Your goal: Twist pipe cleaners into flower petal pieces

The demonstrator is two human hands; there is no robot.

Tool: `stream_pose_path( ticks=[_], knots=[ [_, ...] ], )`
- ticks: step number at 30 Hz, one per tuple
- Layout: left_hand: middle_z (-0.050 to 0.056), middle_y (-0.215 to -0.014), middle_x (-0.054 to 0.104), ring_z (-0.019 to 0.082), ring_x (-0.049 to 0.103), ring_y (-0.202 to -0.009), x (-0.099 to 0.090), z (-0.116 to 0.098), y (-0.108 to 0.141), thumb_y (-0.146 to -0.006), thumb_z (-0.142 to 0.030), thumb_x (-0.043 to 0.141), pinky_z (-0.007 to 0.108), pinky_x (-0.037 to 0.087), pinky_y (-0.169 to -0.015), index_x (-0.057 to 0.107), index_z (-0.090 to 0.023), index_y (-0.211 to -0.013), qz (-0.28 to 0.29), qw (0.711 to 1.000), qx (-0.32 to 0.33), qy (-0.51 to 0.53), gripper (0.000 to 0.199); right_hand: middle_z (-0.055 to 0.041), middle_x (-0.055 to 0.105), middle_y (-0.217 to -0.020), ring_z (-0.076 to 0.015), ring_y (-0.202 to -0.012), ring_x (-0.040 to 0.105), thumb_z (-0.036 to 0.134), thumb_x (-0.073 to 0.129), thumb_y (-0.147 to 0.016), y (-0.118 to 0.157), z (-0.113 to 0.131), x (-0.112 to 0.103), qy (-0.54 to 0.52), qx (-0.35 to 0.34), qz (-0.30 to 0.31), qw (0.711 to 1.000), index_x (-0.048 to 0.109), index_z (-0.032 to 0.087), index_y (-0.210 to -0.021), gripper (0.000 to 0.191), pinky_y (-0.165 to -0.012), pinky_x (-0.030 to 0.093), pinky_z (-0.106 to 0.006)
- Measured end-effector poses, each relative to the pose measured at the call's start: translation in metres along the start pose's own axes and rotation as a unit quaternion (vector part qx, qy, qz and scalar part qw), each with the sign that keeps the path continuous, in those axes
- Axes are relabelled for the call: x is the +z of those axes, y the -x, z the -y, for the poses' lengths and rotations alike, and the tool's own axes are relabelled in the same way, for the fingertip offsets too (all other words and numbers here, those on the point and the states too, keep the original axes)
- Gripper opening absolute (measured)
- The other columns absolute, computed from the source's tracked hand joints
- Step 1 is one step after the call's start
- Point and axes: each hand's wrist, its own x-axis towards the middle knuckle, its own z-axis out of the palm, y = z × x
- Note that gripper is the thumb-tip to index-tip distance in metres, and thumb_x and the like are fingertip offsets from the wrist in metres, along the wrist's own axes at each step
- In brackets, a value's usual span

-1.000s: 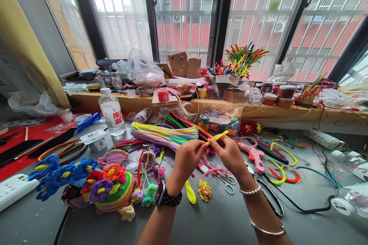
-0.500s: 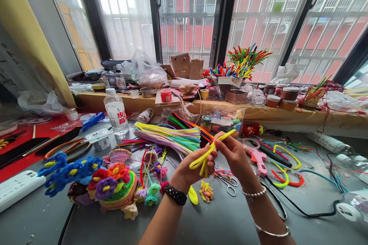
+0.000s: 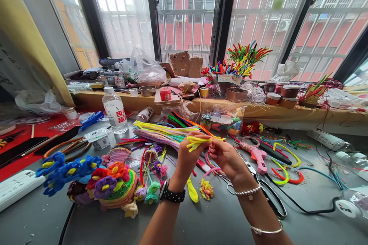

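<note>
My left hand [image 3: 189, 152] is closed around bent yellow pipe cleaners [image 3: 196, 143], whose looped ends stick out to the left. Against it, my right hand [image 3: 225, 157] pinches the same yellow strands, a short end showing beyond its fingers. Behind the hands lies a thick bundle of pastel pipe cleaners [image 3: 161, 132]. Below them on the table are a folded yellow pipe cleaner piece [image 3: 192, 190] and a small yellow-and-pink fuzzy clump [image 3: 206, 189]. Scissors with black handles [image 3: 271, 195] lie beside my right wrist, partly covered by it.
Fuzzy pipe cleaner flowers [image 3: 106, 183] crowd the left side, near a white power strip [image 3: 18, 189]. A water bottle [image 3: 115, 113] stands behind them. On the right are a pink glue gun [image 3: 260, 159] with a black cord and several clear bottles. Jars and craft supplies line the windowsill [image 3: 138, 101].
Both hands have turned and come closer together. The yellow loops that hung down and the long end pointing up right now lie nearly level between the fingers.
</note>
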Motion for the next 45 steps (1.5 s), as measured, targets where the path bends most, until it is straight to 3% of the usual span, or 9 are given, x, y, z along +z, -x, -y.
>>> stream_pose_path(
  ticks=[5,11,19,26,29,34,36,41,45],
  knots=[
    [0.003,-0.074,0.067,0.018,0.060,-0.073,0.001,0.001,0.003,-0.064,-0.022,0.063,0.031,0.046,-0.073,0.068,-0.021,-0.072,-0.050,0.997,-0.057,-0.025,0.009,0.0060,0.041,-0.047,-0.0051,-0.043,0.032,0.028,0.068,-0.051,0.001,-0.003,0.006,0.015,-0.009,-0.019,1.000,0.049,0.014,-0.053,0.023,-0.041,0.026,-0.020],
    [0.003,-0.073,0.069,0.018,0.062,-0.072,0.006,0.002,0.002,-0.057,-0.025,0.067,0.029,0.048,-0.071,0.068,-0.016,-0.070,-0.092,0.954,-0.233,0.165,0.015,0.0028,0.047,-0.051,-0.0091,-0.048,0.039,0.038,0.061,-0.062,-0.001,-0.009,0.007,0.190,-0.151,-0.081,0.967,0.053,0.014,-0.060,0.025,-0.046,0.032,-0.023],
    [0.002,-0.062,0.066,0.010,0.059,-0.060,0.011,0.001,0.003,-0.050,-0.019,0.072,0.020,0.045,-0.062,0.067,-0.012,-0.062,-0.148,0.858,-0.368,0.327,0.015,-0.0045,0.054,-0.069,-0.0170,-0.064,0.049,0.031,0.046,-0.078,-0.002,-0.023,0.004,0.437,-0.378,-0.136,0.805,0.053,0.016,-0.073,0.017,-0.062,0.039,-0.030],
    [-0.001,-0.058,0.063,0.005,0.057,-0.054,0.017,0.003,0.008,-0.054,-0.013,0.069,0.015,0.045,-0.058,0.064,-0.012,-0.060,-0.156,0.753,-0.458,0.446,0.008,-0.0050,0.052,-0.074,-0.0182,-0.075,0.046,0.014,0.043,-0.079,-0.009,-0.034,-0.009,0.508,-0.548,-0.116,0.654,0.050,0.018,-0.076,0.009,-0.071,0.039,-0.035],
    [-0.001,-0.060,0.063,0.005,0.056,-0.055,0.021,0.003,0.008,-0.056,-0.015,0.068,0.015,0.044,-0.058,0.063,-0.012,-0.060,-0.174,0.775,-0.426,0.433,0.007,-0.0046,0.053,-0.074,-0.0182,-0.076,0.047,0.016,0.044,-0.079,-0.010,-0.034,-0.009,0.490,-0.534,-0.124,0.678,0.051,0.019,-0.076,0.008,-0.071,0.039,-0.035],
    [0.001,-0.075,0.066,0.012,0.059,-0.072,0.020,-0.002,0.005,-0.060,-0.022,0.066,0.021,0.044,-0.070,0.066,-0.014,-0.074,-0.103,0.896,-0.303,0.307,0.016,-0.0053,0.056,-0.071,-0.0166,-0.064,0.052,0.033,0.045,-0.079,-0.007,-0.031,-0.002,0.387,-0.364,-0.139,0.836,0.054,0.016,-0.076,0.020,-0.061,0.041,-0.030],
    [0.002,-0.076,0.067,0.015,0.059,-0.077,0.017,-0.003,0.004,-0.062,-0.025,0.065,0.024,0.044,-0.073,0.067,-0.014,-0.074,-0.078,0.930,-0.274,0.232,0.017,-0.0043,0.057,-0.068,-0.0157,-0.061,0.052,0.038,0.045,-0.078,-0.006,-0.030,0.000,0.349,-0.326,-0.127,0.869,0.055,0.015,-0.077,0.024,-0.056,0.041,-0.027],
    [0.005,-0.072,0.067,0.018,0.059,-0.071,0.014,-0.001,0.004,-0.066,-0.033,0.059,0.026,0.045,-0.066,0.065,-0.012,-0.071,-0.086,0.970,-0.221,0.060,0.022,-0.0016,0.053,-0.067,-0.0127,-0.058,0.049,0.034,0.044,-0.080,-0.006,-0.031,0.002,0.339,-0.346,-0.112,0.868,0.051,0.016,-0.073,0.021,-0.055,0.040,-0.025],
    [0.006,-0.076,0.064,0.017,0.056,-0.070,0.014,-0.002,0.007,-0.073,-0.030,0.051,0.026,0.042,-0.066,0.062,-0.014,-0.075,-0.087,0.984,-0.128,-0.085,0.020,-0.0015,0.049,-0.070,-0.0130,-0.062,0.047,0.027,0.043,-0.081,-0.004,-0.027,0.004,0.390,-0.408,-0.089,0.821,0.048,0.017,-0.072,0.014,-0.058,0.039,-0.026]
  ],
)
